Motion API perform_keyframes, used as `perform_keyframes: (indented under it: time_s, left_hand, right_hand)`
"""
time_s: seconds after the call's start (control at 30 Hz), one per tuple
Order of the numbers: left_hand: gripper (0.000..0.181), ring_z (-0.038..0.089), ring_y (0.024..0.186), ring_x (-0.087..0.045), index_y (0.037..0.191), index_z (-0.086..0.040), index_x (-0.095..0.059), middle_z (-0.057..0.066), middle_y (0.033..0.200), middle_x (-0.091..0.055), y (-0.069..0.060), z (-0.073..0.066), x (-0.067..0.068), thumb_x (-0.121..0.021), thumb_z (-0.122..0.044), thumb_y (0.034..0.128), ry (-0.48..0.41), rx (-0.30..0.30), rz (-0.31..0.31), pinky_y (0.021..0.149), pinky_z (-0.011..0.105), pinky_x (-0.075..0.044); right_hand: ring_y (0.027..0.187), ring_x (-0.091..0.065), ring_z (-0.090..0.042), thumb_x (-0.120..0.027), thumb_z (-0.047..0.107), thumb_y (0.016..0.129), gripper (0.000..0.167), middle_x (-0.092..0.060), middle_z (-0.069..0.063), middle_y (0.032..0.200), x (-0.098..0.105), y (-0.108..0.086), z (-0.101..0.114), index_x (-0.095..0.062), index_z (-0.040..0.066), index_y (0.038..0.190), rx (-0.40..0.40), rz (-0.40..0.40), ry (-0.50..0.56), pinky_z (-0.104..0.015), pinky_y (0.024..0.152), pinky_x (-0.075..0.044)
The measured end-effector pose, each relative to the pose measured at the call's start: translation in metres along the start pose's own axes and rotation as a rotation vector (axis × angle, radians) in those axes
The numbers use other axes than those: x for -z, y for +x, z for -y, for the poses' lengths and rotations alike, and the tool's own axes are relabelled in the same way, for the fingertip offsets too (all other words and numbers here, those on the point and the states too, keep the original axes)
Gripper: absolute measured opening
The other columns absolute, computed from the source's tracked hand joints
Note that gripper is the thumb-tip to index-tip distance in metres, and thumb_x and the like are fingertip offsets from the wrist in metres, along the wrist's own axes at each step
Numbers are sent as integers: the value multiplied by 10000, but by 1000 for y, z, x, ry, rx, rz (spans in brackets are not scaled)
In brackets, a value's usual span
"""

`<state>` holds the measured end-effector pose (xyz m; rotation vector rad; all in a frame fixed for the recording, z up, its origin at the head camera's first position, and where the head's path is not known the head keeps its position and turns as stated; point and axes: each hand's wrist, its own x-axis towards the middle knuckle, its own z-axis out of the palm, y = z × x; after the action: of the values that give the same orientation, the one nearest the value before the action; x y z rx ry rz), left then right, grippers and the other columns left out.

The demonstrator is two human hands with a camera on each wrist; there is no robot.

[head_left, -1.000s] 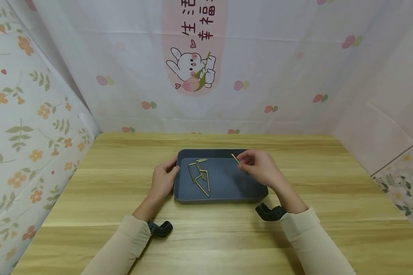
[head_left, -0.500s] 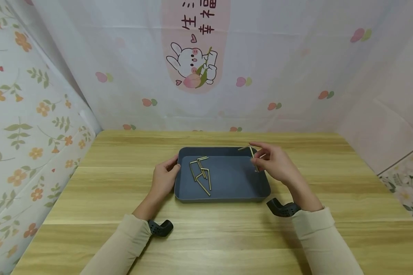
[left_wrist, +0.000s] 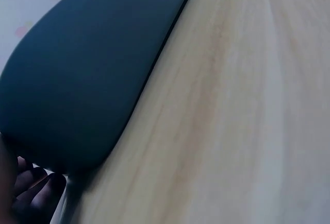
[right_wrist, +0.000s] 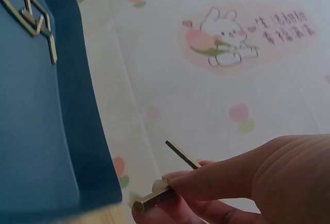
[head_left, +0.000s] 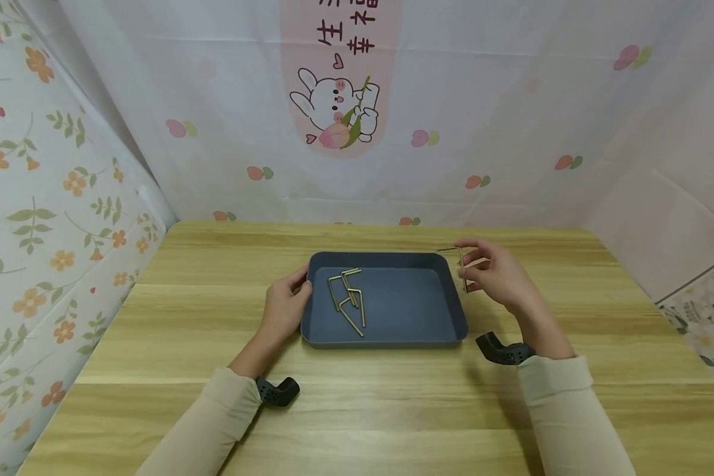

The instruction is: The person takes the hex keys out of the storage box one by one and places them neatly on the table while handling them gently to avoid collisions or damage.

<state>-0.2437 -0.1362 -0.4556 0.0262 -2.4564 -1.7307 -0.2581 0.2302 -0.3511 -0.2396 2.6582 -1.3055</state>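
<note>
A shallow blue-grey tray (head_left: 407,305) stands on the wooden table. My left hand (head_left: 282,307) grips its left wall, with the thumb at the rim; in the left wrist view its fingers (left_wrist: 47,195) show by the tray's corner. Just past the tray's right end, my right hand (head_left: 496,274) pinches a brass-coloured L-shaped hex key (head_left: 461,256) between thumb and fingers. The right wrist view shows the six-sided end of that key (right_wrist: 154,199). Several similar hex keys (head_left: 362,311) lie overlapping in the left part of the tray.
Wooden tabletop (head_left: 357,410) surrounds the tray. A patterned white cloth (head_left: 488,119) hangs behind the table, and a flowered cloth (head_left: 65,218) hangs at the left. Each wrist wears a black camera mount (head_left: 502,349).
My right hand has carried the hex key rightward, from over the tray to beyond its right wall. My left hand has stayed on the tray. The head view has shifted slightly.
</note>
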Motion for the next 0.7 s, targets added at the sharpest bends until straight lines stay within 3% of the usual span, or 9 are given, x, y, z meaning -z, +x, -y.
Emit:
perform_keyframes:
  time_s: [0.33,0.7]
  left_hand:
    - [456,249,1336,-577,1445,-36,-544,157,1422,-604,1,2,7,-535,-115,995,18,3,2,1057,421,-505]
    - [452,258,1337,-577,1448,-37,-539,147,1438,-594,2,4,7,-526,-108,1001,12,-6,3,1063,419,-502]
  right_hand:
    - [1082,-619,-406,-568,29,998,551,-523,-209,1193,4,8,-26,-433,83,1529,-74,-59,-34,-429,771,-622]
    - [914,-641,-285,-586,17,967,535,-552,-225,1164,-4,20,-49,-467,15,1489,-134,-44,-45,-393,726,-625]
